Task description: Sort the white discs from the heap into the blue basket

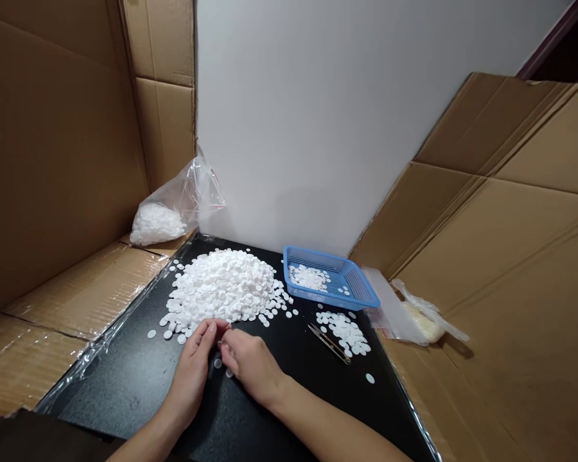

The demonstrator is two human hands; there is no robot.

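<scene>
A large heap of small white round discs (226,282) lies on the black tabletop (110,378). At the near edge of this heap, my left hand (200,346) and my right hand (250,359) meet, fingertips almost touching. Both have their fingers closed in a pinch. What sits between the fingertips is too small and too covered to make out. Below them a few loose discs (218,363) rest on the table. To the right, a pair of thread snips (330,344) lies beside a smaller spread of discs (347,333).
A blue mesh basket (366,292) behind the smaller spread holds some discs. A clear plastic bag of white pieces (158,221) stands at the back left. Another plastic bag (421,321) with yellowish contents lies right. Cardboard walls (58,147) and a white wall (308,115) enclose the table.
</scene>
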